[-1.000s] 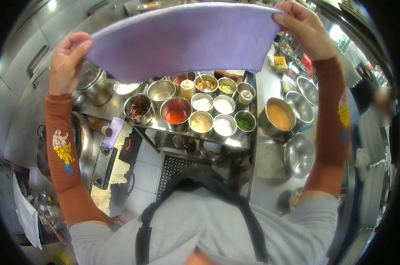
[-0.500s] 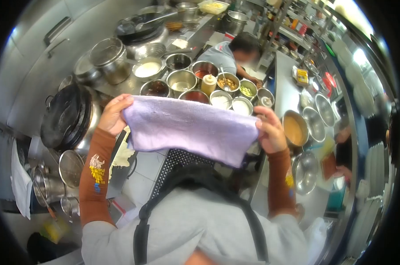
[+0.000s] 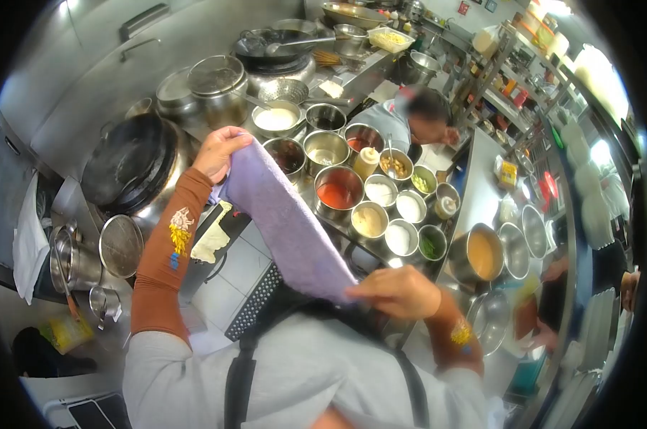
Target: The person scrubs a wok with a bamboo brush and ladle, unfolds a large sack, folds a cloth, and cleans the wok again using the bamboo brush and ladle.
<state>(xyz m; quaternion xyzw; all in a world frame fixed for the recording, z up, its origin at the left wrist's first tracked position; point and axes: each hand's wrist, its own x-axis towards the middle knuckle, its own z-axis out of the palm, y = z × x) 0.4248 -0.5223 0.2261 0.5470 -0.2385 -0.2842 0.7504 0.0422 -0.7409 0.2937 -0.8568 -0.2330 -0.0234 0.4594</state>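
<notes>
A lavender cloth [image 3: 291, 218] hangs stretched on a slant between my two hands. My left hand [image 3: 222, 154] pinches its upper corner, in front of the pots at the left. Lower down, my right hand [image 3: 398, 292] is closed on the opposite end, close to my chest. Both forearms wear brown sleeves with yellow and blue patterns. Just beyond the cloth stand several steel pots, among them one with red sauce [image 3: 339, 194] and one with a pale beige content [image 3: 369, 219]. A squeeze bottle [image 3: 367, 161] stands among them.
A black wok [image 3: 130, 164] sits on the left burner, another wok [image 3: 277, 46] at the back. Another person [image 3: 402, 118] bends down beyond the pots. On the right counter are a pot of orange-brown liquid [image 3: 484, 252] and steel bowls [image 3: 513, 250]. Perforated black mat [image 3: 255, 304] covers part of the floor.
The cloth has gone from nearly level to a steep slant. My right hand has come down and inward, my left slightly up and right. The view has shifted, showing more pots.
</notes>
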